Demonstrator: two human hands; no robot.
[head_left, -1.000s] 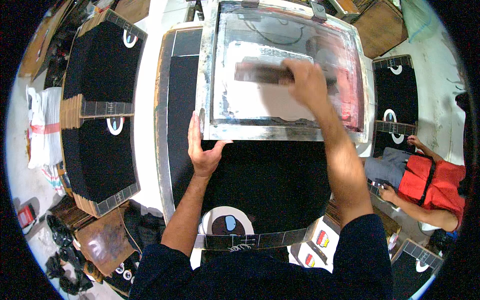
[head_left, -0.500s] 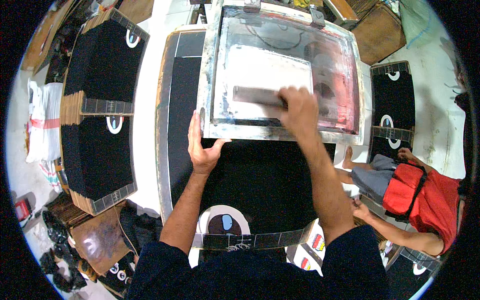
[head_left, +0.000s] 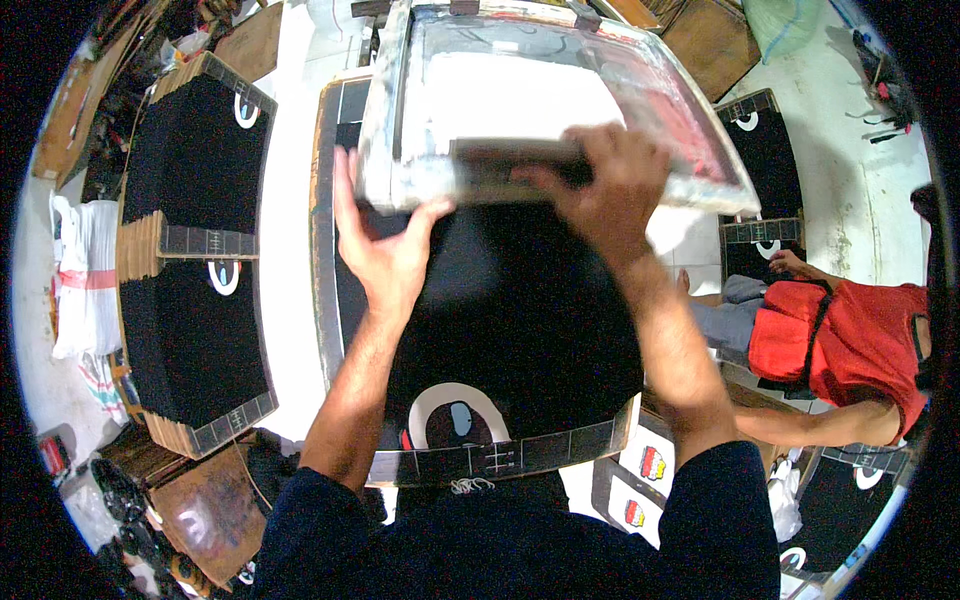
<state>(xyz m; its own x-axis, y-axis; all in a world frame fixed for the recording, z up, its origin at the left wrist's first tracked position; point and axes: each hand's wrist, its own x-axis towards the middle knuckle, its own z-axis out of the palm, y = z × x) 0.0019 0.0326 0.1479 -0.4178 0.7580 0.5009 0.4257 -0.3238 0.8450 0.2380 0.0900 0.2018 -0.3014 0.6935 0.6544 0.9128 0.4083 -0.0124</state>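
A screen-printing frame (head_left: 382, 120) with white and reddish ink stains tilts above a black panel (head_left: 520, 300), its near edge raised. My left hand (head_left: 385, 245) grips its near left corner, thumb under the near edge and fingers up along the side. In my right hand (head_left: 615, 195) is a squeegee (head_left: 500, 155), a dark blurred bar lying across the near part of the screen. White ink covers much of the mesh. Nearer to me, the panel carries a round eye print (head_left: 460, 418) in beige, brown and blue, beside a gridded strip (head_left: 540, 450).
Stacks of black printed panels (head_left: 215, 330) stand on the left, with more panels (head_left: 765, 160) on the right. A person in a red top (head_left: 850, 330) sits close on my right. A white sack (head_left: 85, 270) lies at far left.
The frame's near edge has come up off the panel and tilted, with my left hand moving up with it. My right hand has brought the squeegee to the near edge.
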